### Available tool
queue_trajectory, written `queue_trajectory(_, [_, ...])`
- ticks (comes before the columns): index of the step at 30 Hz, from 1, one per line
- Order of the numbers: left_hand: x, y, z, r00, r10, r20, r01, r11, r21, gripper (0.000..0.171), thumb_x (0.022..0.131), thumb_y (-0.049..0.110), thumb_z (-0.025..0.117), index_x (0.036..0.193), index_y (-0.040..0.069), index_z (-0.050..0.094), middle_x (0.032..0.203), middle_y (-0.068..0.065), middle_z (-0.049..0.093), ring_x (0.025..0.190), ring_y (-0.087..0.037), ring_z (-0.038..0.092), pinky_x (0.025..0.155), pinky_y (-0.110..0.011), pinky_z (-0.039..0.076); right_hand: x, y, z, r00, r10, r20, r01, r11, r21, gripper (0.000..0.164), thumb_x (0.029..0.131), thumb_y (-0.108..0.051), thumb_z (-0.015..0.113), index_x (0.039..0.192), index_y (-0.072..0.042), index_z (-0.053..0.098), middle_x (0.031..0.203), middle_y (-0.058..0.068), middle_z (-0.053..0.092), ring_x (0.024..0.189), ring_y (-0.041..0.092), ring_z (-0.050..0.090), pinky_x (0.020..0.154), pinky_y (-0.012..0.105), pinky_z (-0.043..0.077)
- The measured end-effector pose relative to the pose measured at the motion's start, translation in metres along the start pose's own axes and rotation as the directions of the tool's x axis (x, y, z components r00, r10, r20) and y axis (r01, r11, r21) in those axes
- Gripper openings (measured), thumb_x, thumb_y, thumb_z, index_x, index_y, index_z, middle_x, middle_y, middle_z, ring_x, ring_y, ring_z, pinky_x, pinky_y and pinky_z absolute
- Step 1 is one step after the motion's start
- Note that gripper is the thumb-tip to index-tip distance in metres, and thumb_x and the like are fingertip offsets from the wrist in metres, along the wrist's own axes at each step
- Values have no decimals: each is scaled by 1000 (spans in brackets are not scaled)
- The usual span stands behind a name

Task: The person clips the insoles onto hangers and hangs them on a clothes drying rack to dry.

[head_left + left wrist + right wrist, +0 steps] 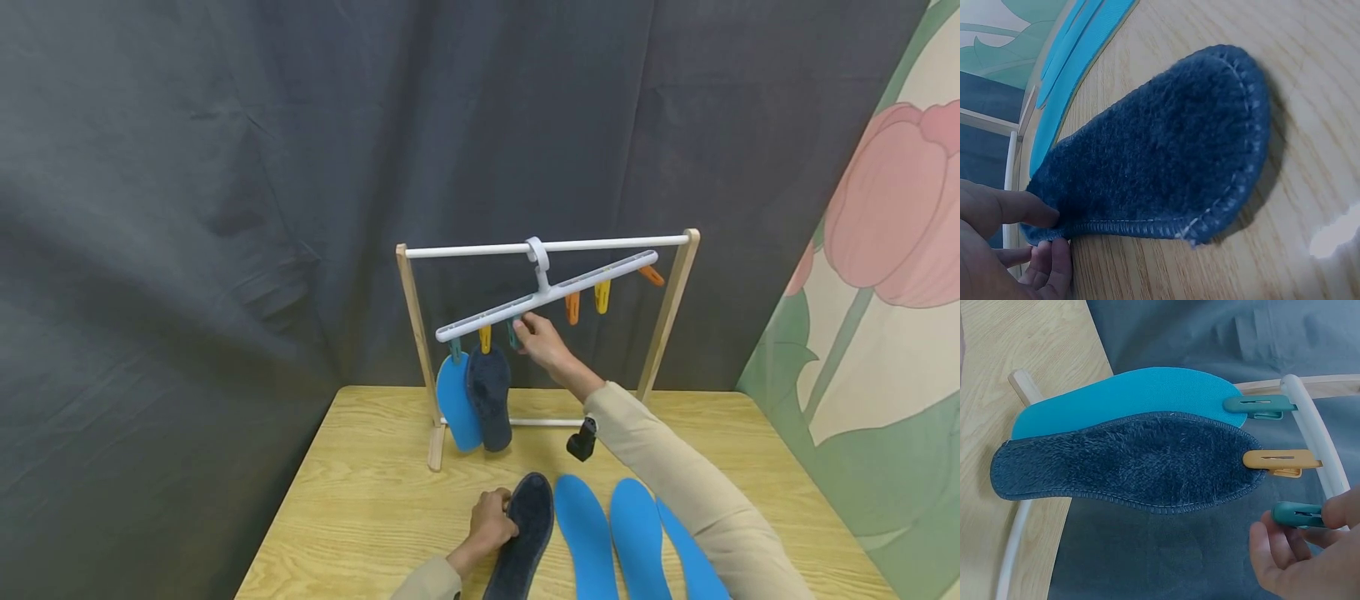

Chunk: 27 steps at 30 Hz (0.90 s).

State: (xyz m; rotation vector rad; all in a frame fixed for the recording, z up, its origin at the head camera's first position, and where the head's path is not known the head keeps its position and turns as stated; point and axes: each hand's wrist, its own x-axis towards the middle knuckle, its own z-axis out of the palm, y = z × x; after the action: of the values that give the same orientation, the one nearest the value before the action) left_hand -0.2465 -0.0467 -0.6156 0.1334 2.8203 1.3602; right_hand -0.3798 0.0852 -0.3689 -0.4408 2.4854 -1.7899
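My left hand (491, 525) pinches the edge of a dark, fuzzy insole (528, 525) over the table, thumb on top and fingers at its side. Up at the hanger, my right hand (551, 346) holds a teal clothespin (1297, 514) between thumb and fingers. That clothespin hangs under the white hanger (585, 282), which tilts down to the left. Left of it, a yellow clothespin (1280, 459) grips another dark fuzzy insole (1129, 464). A blue insole (1141, 394) hangs behind from a second teal clothespin (1260, 404).
Three blue insoles (585, 525) lie side by side on the wooden table (375, 492), partly under my right forearm. The rack's wooden post (667, 325) stands behind that arm. Orange and yellow clothespins (602, 297) dangle from the hanger's raised right half. A dark curtain backs the table.
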Motion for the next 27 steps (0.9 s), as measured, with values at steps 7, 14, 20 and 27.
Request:
queue_trajectory(7, [2,-6,-7,1000,5,28,-3,998,-70,41,60,-12,78,99,0,72,74,1,57,65,-13,48,54,-27,45,0,-2,-2,1000,4,24,-4,1000,21,26,109,-15,38,112,7,50,96,14,52,92,27,56,92,45,53])
queue_trajectory(14, [1,-2,-19,997,69,26,-65,988,-142,30,75,-9,67,104,-7,68,73,3,54,61,-10,49,51,-26,47,2,0,-6,999,26,43,-28,998,64,29,109,-14,38,122,9,50,107,22,54,104,36,57,99,47,50])
queue_trajectory(20, [4,2,-22,997,65,40,-58,985,-161,26,83,-2,67,109,-5,68,74,3,59,59,-9,54,55,-31,53,1,-3,-7,998,44,45,-48,994,101,33,109,-13,38,130,11,48,117,28,53,116,44,55,101,47,49])
queue_trajectory(27, [11,6,-27,999,33,38,-25,979,-202,28,85,1,67,112,-4,66,88,-3,61,67,-14,61,51,-28,55,0,-4,-3,998,30,63,-37,993,112,37,109,-11,36,137,12,43,124,32,49,118,44,55,99,43,52])
